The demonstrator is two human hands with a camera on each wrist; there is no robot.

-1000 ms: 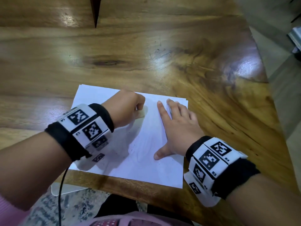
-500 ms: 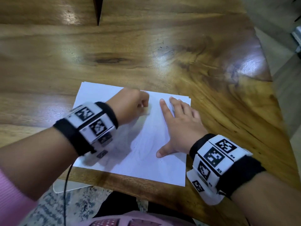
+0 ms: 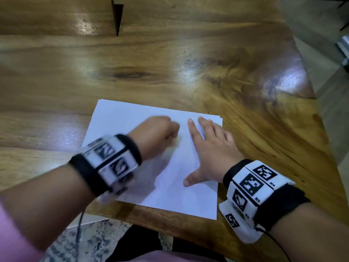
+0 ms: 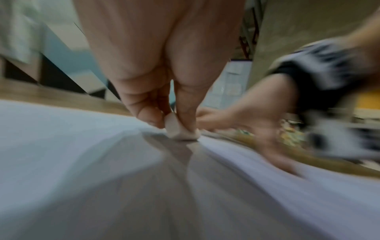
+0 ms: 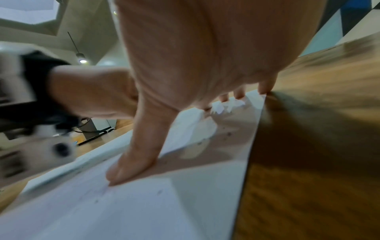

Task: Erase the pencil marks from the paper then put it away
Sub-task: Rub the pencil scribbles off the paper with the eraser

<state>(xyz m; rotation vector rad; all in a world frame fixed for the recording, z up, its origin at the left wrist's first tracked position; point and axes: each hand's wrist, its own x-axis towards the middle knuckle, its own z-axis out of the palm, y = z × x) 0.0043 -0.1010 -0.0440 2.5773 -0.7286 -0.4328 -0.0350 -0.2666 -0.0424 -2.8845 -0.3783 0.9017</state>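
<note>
A white sheet of paper lies on the wooden table near its front edge. My left hand is curled in a fist over the sheet's middle, blurred by motion. In the left wrist view its fingers pinch a small white eraser that touches the paper. My right hand lies flat on the sheet's right half, fingers spread and thumb out to the left. The right wrist view has the thumb pressed on the paper, with faint pencil specks around it.
The table's right edge runs diagonally close to the paper's right side, with grey floor beyond. A dark notch cuts into the tabletop at the far side. A speckled floor and my dark lap show below the front edge.
My left hand with the eraser has moved back and forth across the sheet's middle and is now blurred by motion. The right hand has stayed flat on the paper.
</note>
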